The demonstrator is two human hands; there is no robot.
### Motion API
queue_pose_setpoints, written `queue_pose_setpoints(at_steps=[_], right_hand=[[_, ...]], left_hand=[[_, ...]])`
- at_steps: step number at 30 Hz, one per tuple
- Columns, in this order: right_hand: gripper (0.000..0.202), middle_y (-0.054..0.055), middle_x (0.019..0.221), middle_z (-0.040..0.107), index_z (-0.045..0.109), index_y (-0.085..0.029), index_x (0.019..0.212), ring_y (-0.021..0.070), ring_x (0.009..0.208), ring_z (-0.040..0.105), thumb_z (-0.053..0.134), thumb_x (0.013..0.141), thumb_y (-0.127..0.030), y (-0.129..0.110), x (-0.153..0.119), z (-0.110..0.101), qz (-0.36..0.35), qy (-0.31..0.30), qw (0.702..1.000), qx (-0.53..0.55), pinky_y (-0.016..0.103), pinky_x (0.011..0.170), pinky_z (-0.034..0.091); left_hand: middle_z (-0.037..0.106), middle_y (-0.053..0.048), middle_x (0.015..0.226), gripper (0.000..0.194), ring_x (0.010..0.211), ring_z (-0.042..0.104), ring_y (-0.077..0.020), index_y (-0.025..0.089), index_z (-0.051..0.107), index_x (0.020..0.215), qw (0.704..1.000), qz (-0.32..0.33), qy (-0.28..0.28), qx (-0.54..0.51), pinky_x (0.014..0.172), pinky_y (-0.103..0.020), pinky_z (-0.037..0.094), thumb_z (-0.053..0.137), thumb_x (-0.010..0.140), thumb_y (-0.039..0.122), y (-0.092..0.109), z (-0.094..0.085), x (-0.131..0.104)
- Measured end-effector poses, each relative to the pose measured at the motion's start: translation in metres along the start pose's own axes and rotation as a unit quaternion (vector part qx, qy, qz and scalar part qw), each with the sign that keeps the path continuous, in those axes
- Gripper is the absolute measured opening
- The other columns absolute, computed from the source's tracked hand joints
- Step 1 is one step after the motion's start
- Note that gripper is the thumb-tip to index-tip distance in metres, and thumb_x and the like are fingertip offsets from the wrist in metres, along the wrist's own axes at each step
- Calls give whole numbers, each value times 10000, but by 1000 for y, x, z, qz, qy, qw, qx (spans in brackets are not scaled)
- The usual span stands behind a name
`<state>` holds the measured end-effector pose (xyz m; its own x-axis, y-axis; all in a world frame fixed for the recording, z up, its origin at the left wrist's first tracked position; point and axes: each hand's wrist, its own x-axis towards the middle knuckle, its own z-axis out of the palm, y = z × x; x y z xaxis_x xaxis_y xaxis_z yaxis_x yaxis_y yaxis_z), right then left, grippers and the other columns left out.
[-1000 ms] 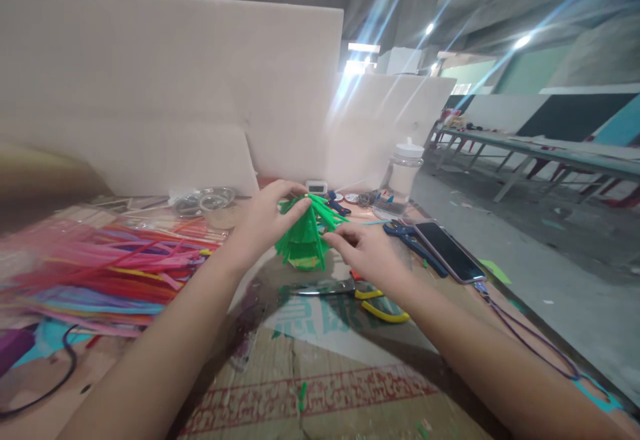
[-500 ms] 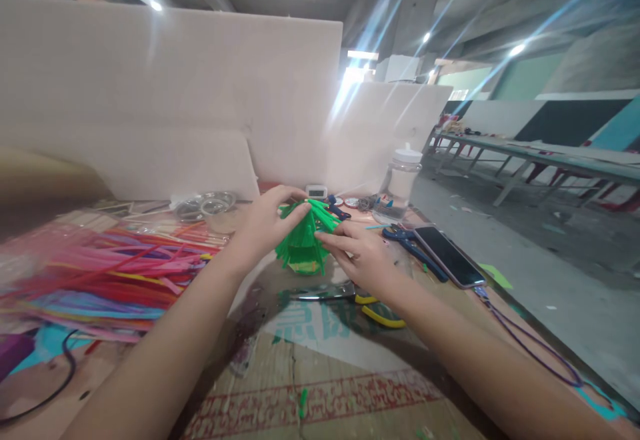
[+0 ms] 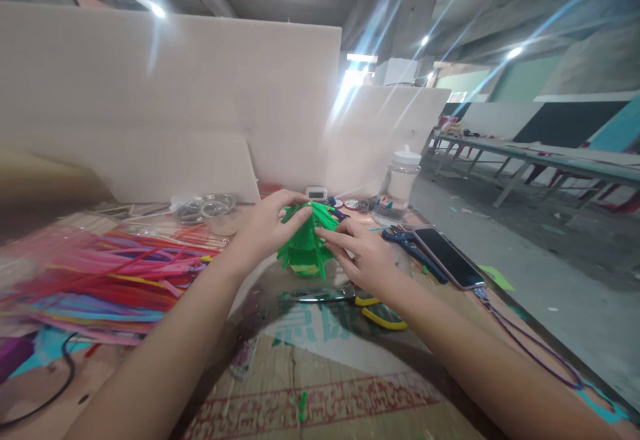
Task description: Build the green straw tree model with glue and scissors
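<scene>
A bright green cone-shaped piece made of fuzzy pipe cleaners stands on the table in front of me, its strands hanging down around a hollow lower front. My left hand grips its top left, thumb and fingers closed near the peak. From the right, my right hand pinches at a strand on its front with thumb and index finger. Just below the green piece lie scissors with yellow-and-black handles, their blades pointing left.
Bundled colourful pipe cleaners spread over the left side. Pliers, a phone with a cord, and a water bottle stand or lie to the right. Pale boards rise behind the table. A green scrap lies near the front.
Very little differs. Both hands keep their places on the green piece, with slight finger shifts; the whole view has moved marginally.
</scene>
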<state>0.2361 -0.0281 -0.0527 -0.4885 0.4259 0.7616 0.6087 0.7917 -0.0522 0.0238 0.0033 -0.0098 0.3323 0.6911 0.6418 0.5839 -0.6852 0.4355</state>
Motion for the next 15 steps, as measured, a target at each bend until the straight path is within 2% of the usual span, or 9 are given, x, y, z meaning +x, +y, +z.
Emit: queue_pose_setpoints(at_steps=[5,10,15], right_hand=[[306,55,810,570,659,-207,1208,179,750,515,458,978,-218,-4,1,0,1,-11,1000,-7,318,651,431],[278,49,816,576,673,-205,1160,170,763,531,468,973,-211,-1,0,0,8,21,999,32,310,667,443],[265,52,831,582,697,-217,1129,161,744,517,506,947,-190,7,-3,1,-34,0,999,3,302,655,423]], left_hand=[[700,-51,1074,282,1008,644,-215,198,648,1073,1000,9,-1,3,903,-360,503,562,882,387,2,1,-1],[699,-51,1059,275,1001,644,-211,195,645,1062,1000,10,0,-5,903,-358,504,553,888,387,0,0,0],[700,-53,1081,290,1026,641,-212,198,649,1071,1000,6,3,-2,909,-359,500,546,899,407,-2,1,0]])
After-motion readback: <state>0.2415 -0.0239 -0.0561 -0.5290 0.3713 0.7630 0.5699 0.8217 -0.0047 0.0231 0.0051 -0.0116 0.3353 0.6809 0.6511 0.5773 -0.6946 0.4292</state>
